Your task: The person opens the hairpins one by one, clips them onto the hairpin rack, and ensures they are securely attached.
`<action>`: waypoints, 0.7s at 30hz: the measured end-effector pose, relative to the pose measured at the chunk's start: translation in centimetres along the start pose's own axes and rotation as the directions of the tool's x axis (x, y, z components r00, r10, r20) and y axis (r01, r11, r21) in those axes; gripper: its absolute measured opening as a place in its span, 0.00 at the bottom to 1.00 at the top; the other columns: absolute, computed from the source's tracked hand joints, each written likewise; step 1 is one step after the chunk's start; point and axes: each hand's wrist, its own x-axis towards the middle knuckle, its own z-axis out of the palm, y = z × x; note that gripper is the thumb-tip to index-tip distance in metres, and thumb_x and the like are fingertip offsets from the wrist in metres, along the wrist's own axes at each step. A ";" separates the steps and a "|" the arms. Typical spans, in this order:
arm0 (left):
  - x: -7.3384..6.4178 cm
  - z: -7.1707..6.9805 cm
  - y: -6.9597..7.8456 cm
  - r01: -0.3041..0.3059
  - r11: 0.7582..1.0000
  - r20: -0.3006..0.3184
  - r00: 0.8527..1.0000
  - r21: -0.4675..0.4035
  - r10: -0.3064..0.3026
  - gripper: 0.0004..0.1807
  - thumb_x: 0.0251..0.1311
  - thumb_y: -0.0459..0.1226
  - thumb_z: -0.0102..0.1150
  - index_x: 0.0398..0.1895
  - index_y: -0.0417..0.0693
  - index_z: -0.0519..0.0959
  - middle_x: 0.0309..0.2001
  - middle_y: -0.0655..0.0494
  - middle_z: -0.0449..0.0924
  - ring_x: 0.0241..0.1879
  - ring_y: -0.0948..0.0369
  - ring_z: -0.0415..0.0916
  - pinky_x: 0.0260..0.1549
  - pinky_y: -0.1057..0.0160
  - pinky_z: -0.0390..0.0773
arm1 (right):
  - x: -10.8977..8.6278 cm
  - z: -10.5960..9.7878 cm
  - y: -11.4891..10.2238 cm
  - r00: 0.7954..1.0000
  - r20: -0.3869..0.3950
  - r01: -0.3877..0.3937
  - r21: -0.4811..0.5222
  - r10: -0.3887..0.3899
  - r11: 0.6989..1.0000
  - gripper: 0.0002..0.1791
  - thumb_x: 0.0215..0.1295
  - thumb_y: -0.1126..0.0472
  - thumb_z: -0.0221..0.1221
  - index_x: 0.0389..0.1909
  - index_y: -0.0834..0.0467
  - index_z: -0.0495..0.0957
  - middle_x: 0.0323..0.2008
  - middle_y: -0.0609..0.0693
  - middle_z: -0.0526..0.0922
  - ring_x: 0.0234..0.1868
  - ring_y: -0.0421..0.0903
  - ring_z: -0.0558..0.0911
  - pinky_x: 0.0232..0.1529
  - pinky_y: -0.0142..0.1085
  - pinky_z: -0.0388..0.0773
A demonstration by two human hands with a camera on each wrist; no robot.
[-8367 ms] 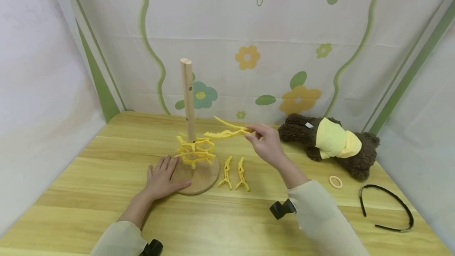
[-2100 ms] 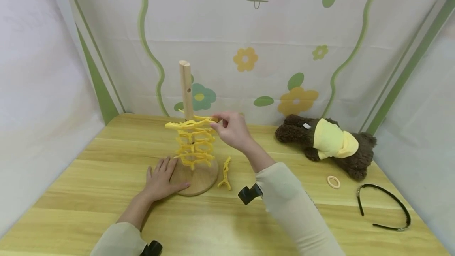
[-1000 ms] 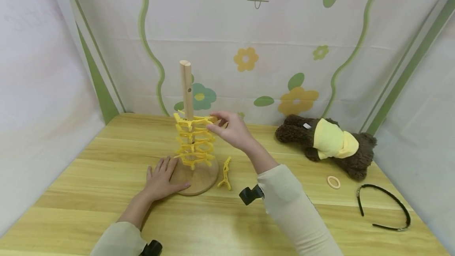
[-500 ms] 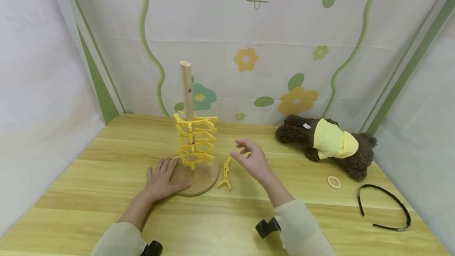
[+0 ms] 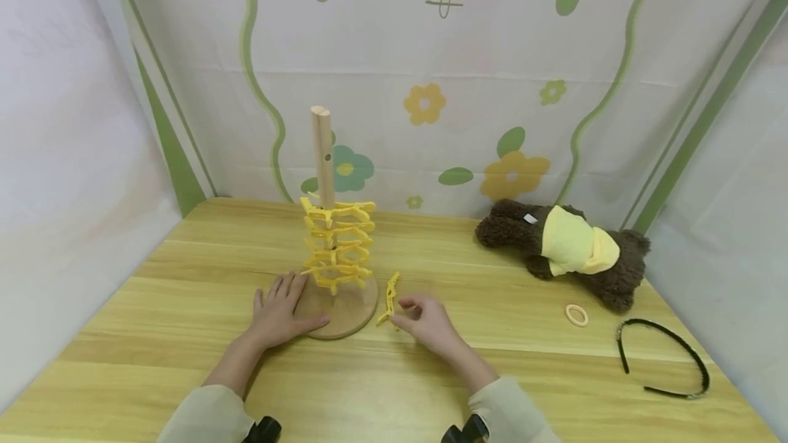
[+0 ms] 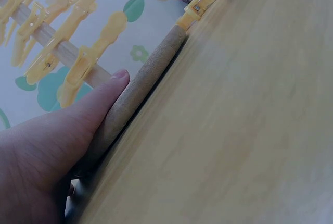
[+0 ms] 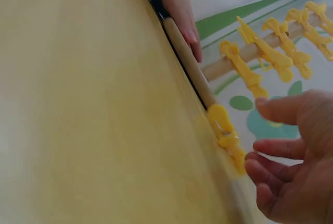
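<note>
A wooden post (image 5: 323, 156) rises from a round wooden base (image 5: 351, 316), ringed by several yellow alligator hair clips (image 5: 335, 270) stacked up its lower half. My left hand (image 5: 275, 314) rests on the base's left side, fingers spread, thumb along the front edge; the left wrist view shows the thumb (image 6: 112, 86) on the rim. One loose yellow hair clip (image 5: 390, 296) lies on the table just right of the base. My right hand (image 5: 429, 325) is right beside its handle end. In the right wrist view, thumb and fingers are parted next to that clip (image 7: 227, 139), holding nothing.
A brown plush bear (image 5: 624, 272) in a yellow top lies at the back right of the wooden table (image 5: 345, 388). Nearer are a pale ring (image 5: 571, 318) and a black headband (image 5: 677, 339). A floral cloth (image 5: 382, 39) hangs behind.
Two more hair clips, one from my right hand and one from the table, have gone onto the post. My right hand has released the upper one and come down beside the last loose clip.
</note>
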 end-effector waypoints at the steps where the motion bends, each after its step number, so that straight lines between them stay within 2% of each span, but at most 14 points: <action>1: 0.0 0.0 0.0 0.000 1.000 0.002 1.000 0.001 0.000 0.52 0.42 0.67 0.48 0.64 0.43 0.50 0.62 0.36 0.45 0.60 0.40 0.38 0.47 0.34 0.32 | -0.1 0.3 0.2 1.000 -0.002 0.002 -0.019 -0.002 1.000 0.21 0.50 0.58 0.62 0.41 0.67 0.74 0.37 0.55 0.75 0.34 0.47 0.74 0.30 0.35 0.72; 4: 0.1 0.0 0.1 -0.003 1.000 0.003 1.000 0.004 0.003 0.52 0.42 0.67 0.48 0.64 0.43 0.50 0.62 0.36 0.46 0.60 0.40 0.38 0.47 0.34 0.33 | -0.2 0.9 0.9 0.999 -0.030 0.016 -0.086 -0.018 0.996 0.16 0.48 0.58 0.63 0.35 0.65 0.76 0.33 0.51 0.75 0.33 0.44 0.74 0.31 0.33 0.71; 9: 0.1 -0.1 0.1 -0.005 1.000 0.003 1.000 0.006 0.005 0.52 0.42 0.67 0.48 0.64 0.44 0.50 0.62 0.36 0.46 0.60 0.41 0.38 0.47 0.34 0.33 | 0.0 1.3 1.2 0.990 -0.138 0.006 -0.148 -0.027 0.989 0.07 0.48 0.65 0.61 0.28 0.63 0.77 0.23 0.47 0.74 0.25 0.40 0.71 0.25 0.31 0.69; 14: 0.1 0.0 -0.1 0.000 1.000 0.006 1.000 0.003 0.000 0.52 0.42 0.67 0.48 0.64 0.44 0.50 0.62 0.36 0.45 0.60 0.40 0.38 0.47 0.34 0.32 | 0.3 0.6 1.5 0.980 -0.198 -0.038 -0.144 0.009 0.989 0.03 0.48 0.69 0.58 0.26 0.64 0.77 0.20 0.46 0.74 0.22 0.39 0.70 0.23 0.31 0.68; 21: 0.1 0.1 -0.1 0.003 1.000 0.006 1.000 0.004 -0.003 0.52 0.42 0.67 0.48 0.64 0.44 0.51 0.62 0.36 0.45 0.60 0.40 0.38 0.47 0.34 0.33 | 0.4 -0.4 2.3 0.978 -0.203 -0.069 -0.090 0.050 0.994 0.05 0.52 0.67 0.58 0.30 0.64 0.77 0.25 0.49 0.76 0.27 0.43 0.73 0.28 0.34 0.70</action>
